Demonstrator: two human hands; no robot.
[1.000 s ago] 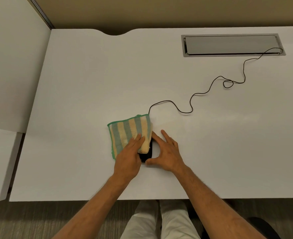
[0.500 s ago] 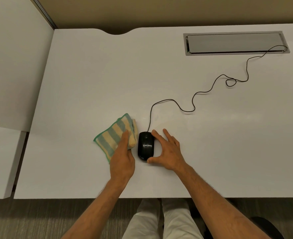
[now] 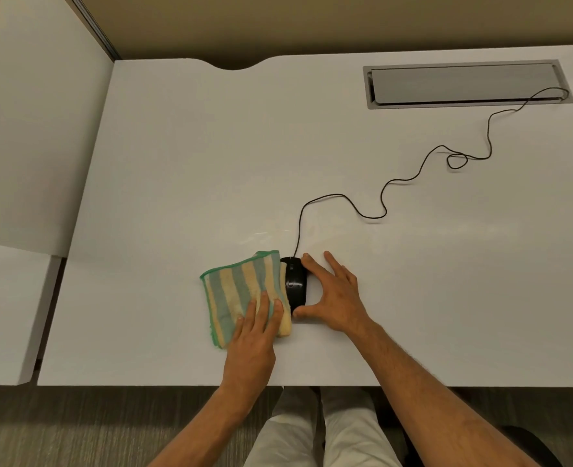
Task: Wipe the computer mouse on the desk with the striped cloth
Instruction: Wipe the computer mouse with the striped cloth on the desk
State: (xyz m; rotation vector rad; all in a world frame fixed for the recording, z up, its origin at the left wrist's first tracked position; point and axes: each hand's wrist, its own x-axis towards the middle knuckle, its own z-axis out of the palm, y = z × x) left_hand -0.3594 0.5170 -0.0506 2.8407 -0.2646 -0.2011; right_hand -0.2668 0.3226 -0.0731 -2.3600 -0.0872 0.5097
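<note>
Mouse (image 3: 295,284) near desk (image 3: 211,163) front edge, long axis pointing away. Right hand (image 3: 335,298) pinches it, thumb at near end, forefinger far. Left hand (image 3: 251,345), fingers straight, presses cloth (image 3: 234,291) against its left flank; wipe likely goes rightward

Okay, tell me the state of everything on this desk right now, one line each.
striped cloth, folded, lying against the mouse's left side
mouse, upright, mostly uncovered
cable, slack, running into the hatch
hatch, lid down
left hand, straight fingers pressing the cloth
right hand, thumb and forefinger gripping the mouse
</note>
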